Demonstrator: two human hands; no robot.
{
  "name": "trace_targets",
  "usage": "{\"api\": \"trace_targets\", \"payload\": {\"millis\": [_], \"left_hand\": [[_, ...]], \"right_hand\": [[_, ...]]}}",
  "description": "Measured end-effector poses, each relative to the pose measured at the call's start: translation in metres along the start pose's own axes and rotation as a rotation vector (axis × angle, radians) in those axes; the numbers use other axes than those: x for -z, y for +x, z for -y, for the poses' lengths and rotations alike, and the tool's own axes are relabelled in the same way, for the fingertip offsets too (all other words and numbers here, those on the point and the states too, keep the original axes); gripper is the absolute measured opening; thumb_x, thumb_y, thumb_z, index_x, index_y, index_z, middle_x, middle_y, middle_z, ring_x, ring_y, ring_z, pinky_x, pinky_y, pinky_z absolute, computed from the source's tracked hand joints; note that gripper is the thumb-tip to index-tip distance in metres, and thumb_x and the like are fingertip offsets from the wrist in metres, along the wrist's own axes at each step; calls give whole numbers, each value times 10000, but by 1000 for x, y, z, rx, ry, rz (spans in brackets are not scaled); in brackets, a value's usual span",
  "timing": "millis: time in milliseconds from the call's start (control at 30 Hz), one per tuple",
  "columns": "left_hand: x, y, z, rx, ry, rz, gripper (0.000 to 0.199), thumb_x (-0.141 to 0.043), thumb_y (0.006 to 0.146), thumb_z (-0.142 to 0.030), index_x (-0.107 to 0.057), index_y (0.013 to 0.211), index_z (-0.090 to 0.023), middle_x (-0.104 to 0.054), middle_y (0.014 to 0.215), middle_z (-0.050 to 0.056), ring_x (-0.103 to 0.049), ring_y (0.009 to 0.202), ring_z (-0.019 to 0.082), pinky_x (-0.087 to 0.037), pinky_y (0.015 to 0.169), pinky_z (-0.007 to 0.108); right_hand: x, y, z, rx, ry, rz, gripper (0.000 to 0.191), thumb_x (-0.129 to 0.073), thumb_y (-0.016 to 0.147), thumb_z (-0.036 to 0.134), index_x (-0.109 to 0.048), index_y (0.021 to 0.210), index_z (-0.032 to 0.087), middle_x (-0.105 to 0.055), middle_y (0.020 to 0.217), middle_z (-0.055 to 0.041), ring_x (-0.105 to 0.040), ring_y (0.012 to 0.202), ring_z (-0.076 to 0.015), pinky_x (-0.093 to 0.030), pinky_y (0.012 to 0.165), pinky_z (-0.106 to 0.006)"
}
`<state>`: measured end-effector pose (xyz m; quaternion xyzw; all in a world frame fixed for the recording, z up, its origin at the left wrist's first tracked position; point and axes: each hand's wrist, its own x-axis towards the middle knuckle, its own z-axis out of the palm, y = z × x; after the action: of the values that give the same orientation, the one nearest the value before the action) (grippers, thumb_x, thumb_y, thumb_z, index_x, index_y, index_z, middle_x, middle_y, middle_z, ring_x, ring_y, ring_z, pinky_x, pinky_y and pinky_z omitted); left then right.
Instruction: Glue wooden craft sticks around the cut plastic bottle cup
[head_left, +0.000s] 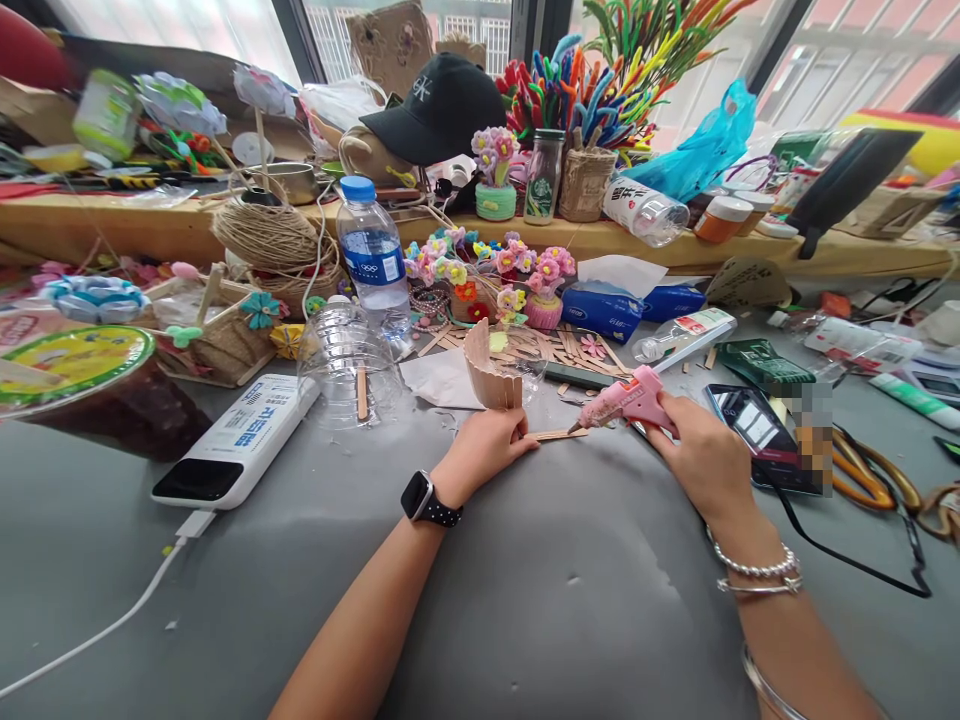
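My right hand [701, 455] grips a pink hot glue gun [628, 400] whose nozzle touches the right end of a flat wooden craft stick [553, 435] lying on the grey table cover [525, 600]. My left hand [487, 445] pinches the stick's left end and holds it down. Just behind my left hand stands a clear plastic cup partly clad in wooden sticks [499, 368]. A black smartwatch sits on my left wrist, and bead bracelets circle my right wrist.
A white power bank [240, 440] with its cable lies at left beside a cut clear bottle [349, 365]. A water bottle [373, 260], twine ball [266, 235], pipe-cleaner flowers [525, 270], tissues [622, 300], a phone [757, 430] and scissors [877, 480] crowd the back and right.
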<state>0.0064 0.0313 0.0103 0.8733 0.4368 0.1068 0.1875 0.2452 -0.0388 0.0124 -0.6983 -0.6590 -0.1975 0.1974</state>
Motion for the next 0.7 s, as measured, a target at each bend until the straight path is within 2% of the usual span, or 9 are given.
{"api": "trace_targets", "payload": {"millis": [700], "left_hand": [[0,0,0,2,6,-15,193,-532,769,-372,-552,738,-182,-629,702,6,-547,622,139,-308,513,218]], "right_hand": [[3,1,-1,12,-21,-18,255,-456,789,301,-574,969,165,-637,821,-49,-560,672,-164,-359,515,-250]]}}
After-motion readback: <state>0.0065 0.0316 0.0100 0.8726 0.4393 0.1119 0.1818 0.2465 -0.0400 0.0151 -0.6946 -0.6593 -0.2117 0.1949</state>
